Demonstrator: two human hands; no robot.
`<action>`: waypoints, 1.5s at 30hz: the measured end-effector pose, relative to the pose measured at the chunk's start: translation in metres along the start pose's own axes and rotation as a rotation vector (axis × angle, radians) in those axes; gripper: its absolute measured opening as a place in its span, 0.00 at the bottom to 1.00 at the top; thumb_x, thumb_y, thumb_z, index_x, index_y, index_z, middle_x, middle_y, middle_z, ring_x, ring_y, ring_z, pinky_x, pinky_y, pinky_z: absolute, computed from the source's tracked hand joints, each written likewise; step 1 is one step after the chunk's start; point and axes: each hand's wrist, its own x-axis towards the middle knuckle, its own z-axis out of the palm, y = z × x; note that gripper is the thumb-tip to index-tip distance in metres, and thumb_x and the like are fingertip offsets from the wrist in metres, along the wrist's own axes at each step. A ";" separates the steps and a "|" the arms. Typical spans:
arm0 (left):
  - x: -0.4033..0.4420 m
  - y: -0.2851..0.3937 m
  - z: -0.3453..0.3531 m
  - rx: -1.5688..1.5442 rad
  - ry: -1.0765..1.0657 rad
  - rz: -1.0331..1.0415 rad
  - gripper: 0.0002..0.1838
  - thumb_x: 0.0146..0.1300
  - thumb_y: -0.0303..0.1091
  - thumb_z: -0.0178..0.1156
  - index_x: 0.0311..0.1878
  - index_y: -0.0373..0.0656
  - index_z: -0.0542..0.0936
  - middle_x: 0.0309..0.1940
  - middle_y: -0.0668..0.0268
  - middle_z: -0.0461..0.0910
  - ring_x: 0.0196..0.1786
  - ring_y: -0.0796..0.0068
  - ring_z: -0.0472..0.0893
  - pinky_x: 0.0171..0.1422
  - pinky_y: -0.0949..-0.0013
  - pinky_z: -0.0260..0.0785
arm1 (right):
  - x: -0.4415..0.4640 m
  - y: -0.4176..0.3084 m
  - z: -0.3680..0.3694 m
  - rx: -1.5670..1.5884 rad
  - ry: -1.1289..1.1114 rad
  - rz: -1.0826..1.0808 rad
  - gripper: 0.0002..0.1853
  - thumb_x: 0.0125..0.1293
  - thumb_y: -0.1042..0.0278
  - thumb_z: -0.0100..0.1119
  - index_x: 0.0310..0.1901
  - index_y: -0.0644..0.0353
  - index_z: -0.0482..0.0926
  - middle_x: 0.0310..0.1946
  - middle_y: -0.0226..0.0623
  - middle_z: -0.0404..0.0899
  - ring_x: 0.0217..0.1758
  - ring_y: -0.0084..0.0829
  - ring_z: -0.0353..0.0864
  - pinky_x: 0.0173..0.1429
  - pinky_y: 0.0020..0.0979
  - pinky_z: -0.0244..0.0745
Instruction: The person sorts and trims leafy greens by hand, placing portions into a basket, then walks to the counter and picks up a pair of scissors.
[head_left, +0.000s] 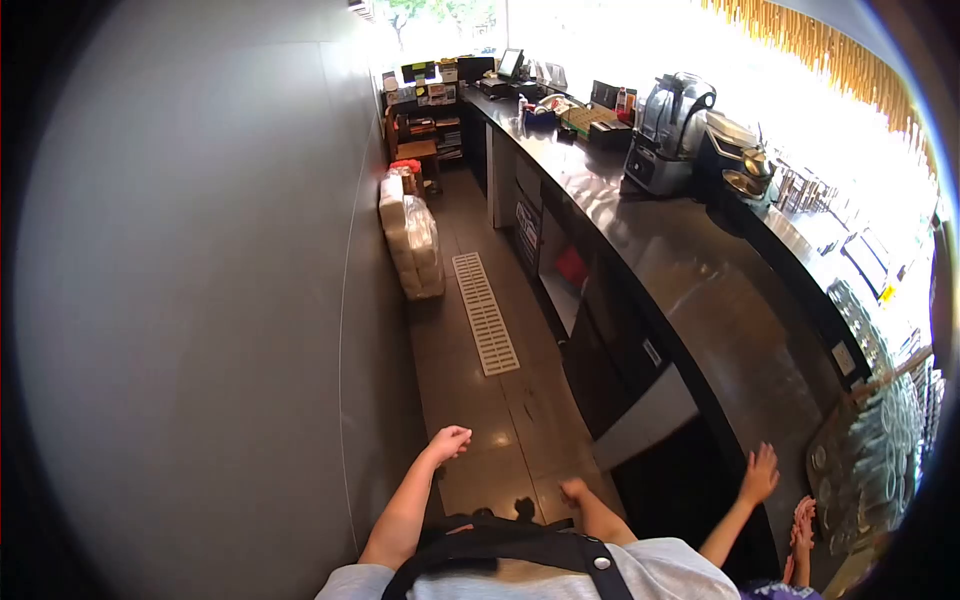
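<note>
My left hand [452, 441] is held out over the floor near the grey wall. Its fingers are curled in, and no object shows in them. Lower and to the right, my right hand [573, 489] hangs over the floor beside the counter's open lower cabinet. It looks small and blurred, so its fingers cannot be made out. To my right, another person's hand [761, 474] is spread above the edge of the dark counter [715, 300]. A second hand [803, 520], near a purple sleeve, is by the glassware [880, 450].
A blender [668, 140] stands on the counter, with trays, metal bowls and glasses beyond. A floor grate [484, 312] runs along the aisle. Wrapped packages [412, 245] lean on the left wall. A white cabinet door [648, 418] juts out low. A screen [510, 64] stands at the back.
</note>
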 end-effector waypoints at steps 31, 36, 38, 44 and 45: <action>0.600 0.104 -0.335 -0.020 0.225 -0.453 0.17 0.63 0.49 0.53 0.29 0.44 0.75 0.25 0.65 0.76 0.24 0.73 0.74 0.25 0.66 0.64 | 0.782 -0.150 -1.107 0.976 0.729 -0.091 0.10 0.61 0.58 0.56 0.41 0.51 0.74 0.29 0.26 0.76 0.27 0.21 0.77 0.24 0.26 0.70; 0.796 0.272 -0.454 -0.282 0.463 -0.259 0.11 0.65 0.42 0.50 0.38 0.45 0.73 0.27 0.68 0.76 0.23 0.81 0.73 0.19 0.76 0.62 | 0.863 -0.102 -1.249 1.040 0.977 -0.015 0.12 0.59 0.59 0.57 0.42 0.51 0.73 0.27 0.25 0.75 0.26 0.21 0.76 0.23 0.27 0.70; 0.852 0.343 -0.492 -0.282 0.528 -0.144 0.12 0.65 0.43 0.51 0.42 0.45 0.73 0.29 0.69 0.76 0.26 0.81 0.74 0.24 0.78 0.64 | 0.895 -0.079 -1.308 1.038 1.082 0.014 0.12 0.57 0.58 0.58 0.40 0.54 0.74 0.26 0.27 0.75 0.24 0.21 0.76 0.21 0.26 0.71; 0.911 0.413 -0.510 -0.412 0.769 -0.189 0.12 0.66 0.43 0.49 0.44 0.47 0.73 0.34 0.67 0.78 0.31 0.81 0.75 0.29 0.77 0.65 | 1.034 0.029 -1.478 0.742 1.532 0.364 0.27 0.48 0.51 0.64 0.46 0.60 0.74 0.40 0.46 0.79 0.39 0.37 0.80 0.40 0.33 0.76; 0.909 0.423 -0.497 -0.390 0.752 -0.362 0.13 0.66 0.42 0.47 0.49 0.49 0.73 0.37 0.65 0.78 0.35 0.80 0.76 0.33 0.76 0.67 | 1.045 0.032 -1.492 0.682 1.547 0.491 0.30 0.47 0.49 0.66 0.48 0.61 0.73 0.38 0.44 0.79 0.36 0.33 0.81 0.34 0.32 0.77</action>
